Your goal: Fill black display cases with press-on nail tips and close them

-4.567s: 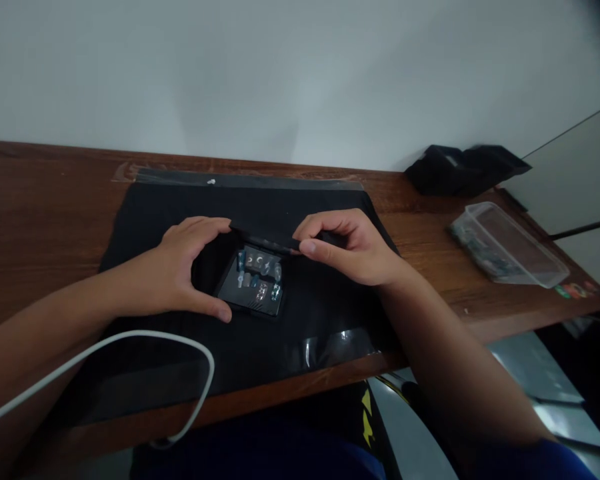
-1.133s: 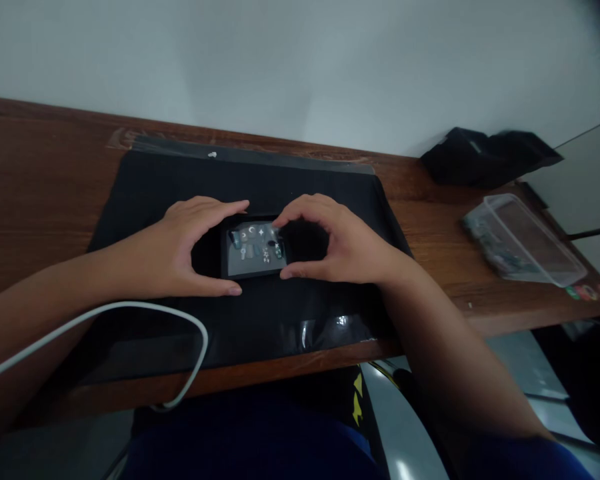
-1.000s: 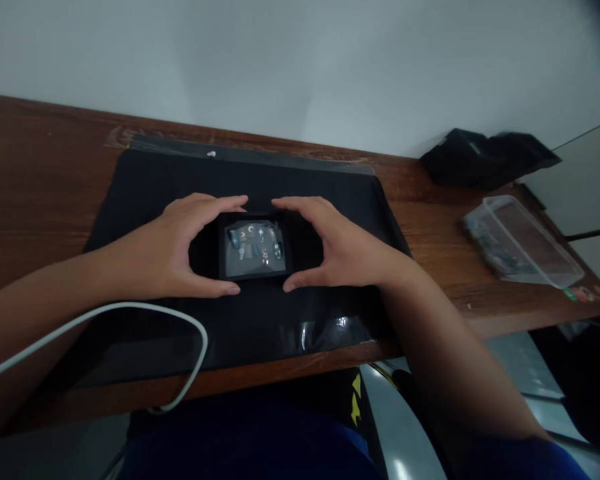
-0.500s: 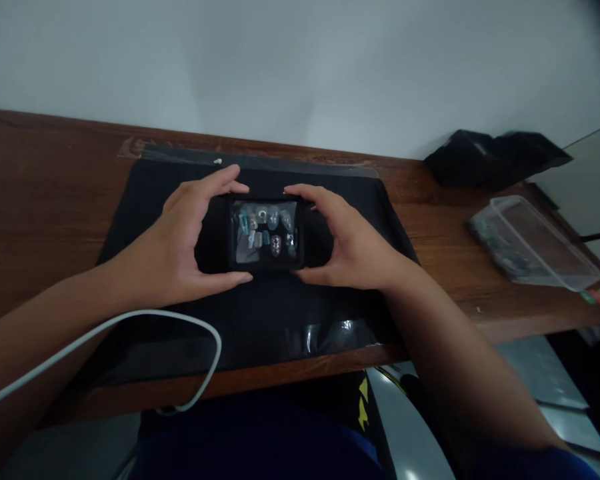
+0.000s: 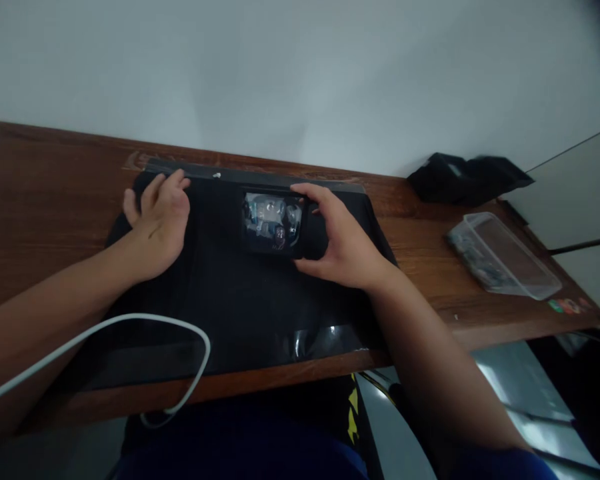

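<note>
A small black box (image 5: 273, 252) lies on the black mat (image 5: 240, 313). Under shiny clear film inside it are several pale, bluish and patterned pieces shaped like press-on nails (image 5: 270, 217). My right hand (image 5: 343, 237) grips the box's right end, forefinger at the far edge and thumb at the near edge. Well to the left of the box, over the mat's left part, my left hand (image 5: 163, 217) holds nothing. Its fingers are apart and slightly bent, the back of the hand partly facing me.
A clear plastic container (image 5: 520, 260) with many small packets stands on the wooden table (image 5: 430, 247) at the right. Black bins (image 5: 467, 177) sit behind it against the wall. A white cable (image 5: 145, 317) loops across the front left. A tiny white bit (image 5: 217, 175) lies on the mat's far edge.
My left hand has left the box's left end and moved left. My right hand stays at the box. The view has shifted slightly, and glare hides more of the pieces.
</note>
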A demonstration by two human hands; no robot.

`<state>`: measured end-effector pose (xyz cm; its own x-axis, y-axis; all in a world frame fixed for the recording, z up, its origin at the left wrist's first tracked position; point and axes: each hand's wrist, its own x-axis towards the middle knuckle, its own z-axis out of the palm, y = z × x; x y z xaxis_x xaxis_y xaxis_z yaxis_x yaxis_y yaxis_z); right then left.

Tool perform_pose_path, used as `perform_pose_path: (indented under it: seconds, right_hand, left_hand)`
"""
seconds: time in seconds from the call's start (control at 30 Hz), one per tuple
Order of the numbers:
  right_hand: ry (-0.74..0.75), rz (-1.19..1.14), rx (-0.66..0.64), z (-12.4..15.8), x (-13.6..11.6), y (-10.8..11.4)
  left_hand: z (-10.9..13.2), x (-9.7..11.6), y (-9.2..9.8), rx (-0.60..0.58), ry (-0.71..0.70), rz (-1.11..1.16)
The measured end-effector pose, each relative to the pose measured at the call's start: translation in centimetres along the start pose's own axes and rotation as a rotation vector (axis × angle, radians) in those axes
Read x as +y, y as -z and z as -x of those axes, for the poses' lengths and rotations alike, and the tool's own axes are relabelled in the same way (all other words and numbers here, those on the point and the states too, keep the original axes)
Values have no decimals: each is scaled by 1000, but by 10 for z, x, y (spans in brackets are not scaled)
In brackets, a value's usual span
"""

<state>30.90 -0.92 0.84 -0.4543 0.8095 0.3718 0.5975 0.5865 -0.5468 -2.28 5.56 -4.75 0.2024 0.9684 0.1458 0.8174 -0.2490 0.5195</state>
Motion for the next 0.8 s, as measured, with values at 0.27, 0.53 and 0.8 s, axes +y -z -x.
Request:
perform_pose_path:
  seconds: [0.27, 0.53, 0.8]
  right_hand:
    - [-2, 67, 44, -1, 0, 1]
    - [-201, -204, -47, 2, 9, 1]
    - [-227, -472, -167, -3, 10, 3]
  left_hand:
    - [-4, 20, 16, -76, 234, -103]
    - [-5, 19, 17, -109, 239, -138]
    - [-12, -6, 9, -65, 180, -106]
